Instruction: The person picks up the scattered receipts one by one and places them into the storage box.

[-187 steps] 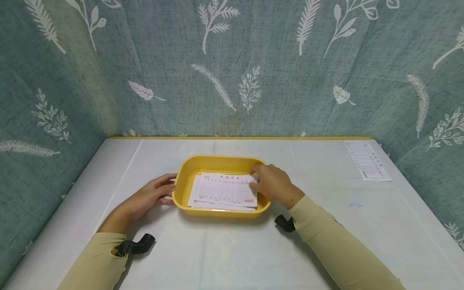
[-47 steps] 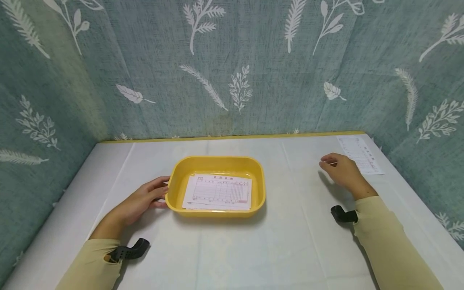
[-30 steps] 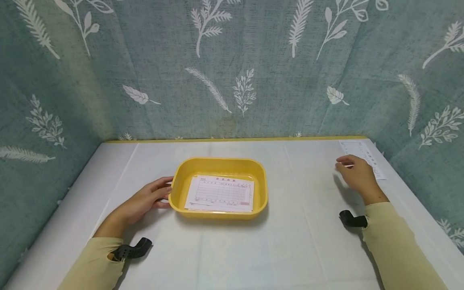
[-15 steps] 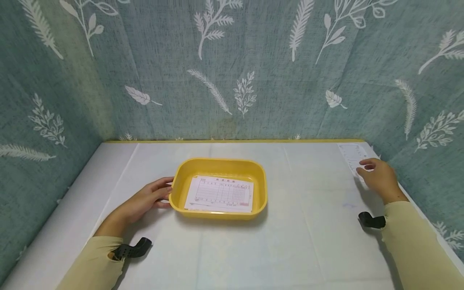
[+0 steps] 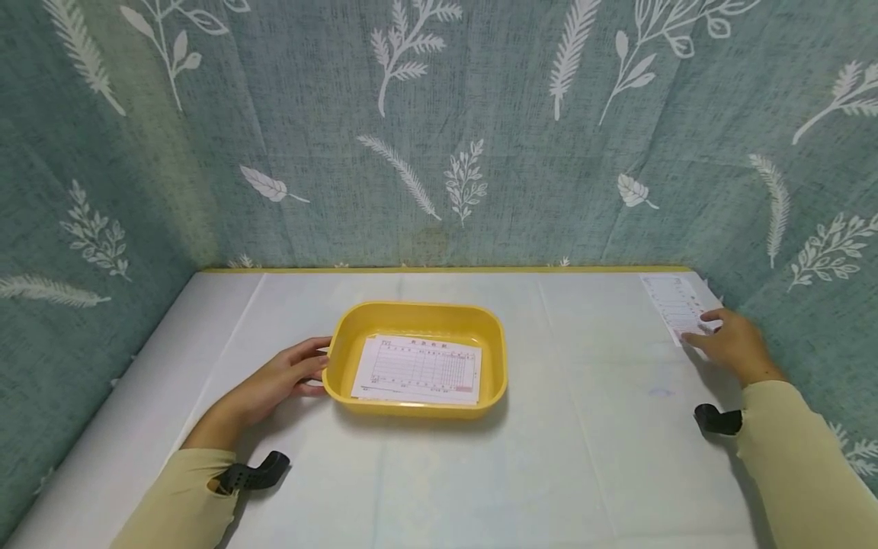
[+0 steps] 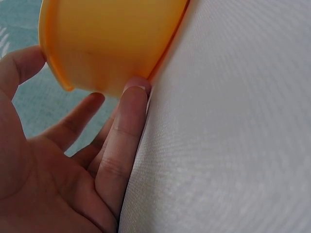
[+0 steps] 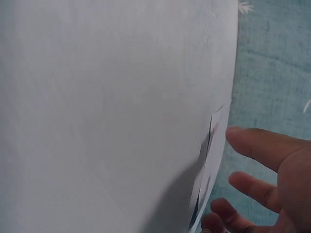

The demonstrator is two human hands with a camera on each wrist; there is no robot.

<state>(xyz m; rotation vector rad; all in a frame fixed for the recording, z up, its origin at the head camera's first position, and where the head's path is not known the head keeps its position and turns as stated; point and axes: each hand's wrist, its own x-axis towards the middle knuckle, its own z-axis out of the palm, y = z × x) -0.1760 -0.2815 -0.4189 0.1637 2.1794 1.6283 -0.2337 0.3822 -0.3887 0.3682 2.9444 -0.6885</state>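
My left hand (image 5: 281,377) rests its fingertips against the left end of a yellow plastic tray (image 5: 411,313). In the left wrist view, the thumb touches the tray's rim, while the straight fingers (image 6: 126,126) lie along its outer wall by the table. A few printed paper slips (image 5: 420,370) with table grids lie stacked in the tray. Far to the right, my right hand (image 5: 737,347) hovers with thumb and fingers apart over the near end of another printed slip (image 5: 668,301). In the right wrist view, this slip's edge (image 7: 206,160) lifts slightly off the white surface beside the fingertips.
A white cloth covers the table (image 5: 583,457). Green leaf-patterned fabric (image 5: 425,152) walls off the back and both sides, close to my right hand. Black wrist mounts (image 5: 716,419) sit at both sleeves.
Some seconds ago my right hand was at the slips in the tray. It has since moved right across the table to the loose slip. My left hand has stayed at the tray.
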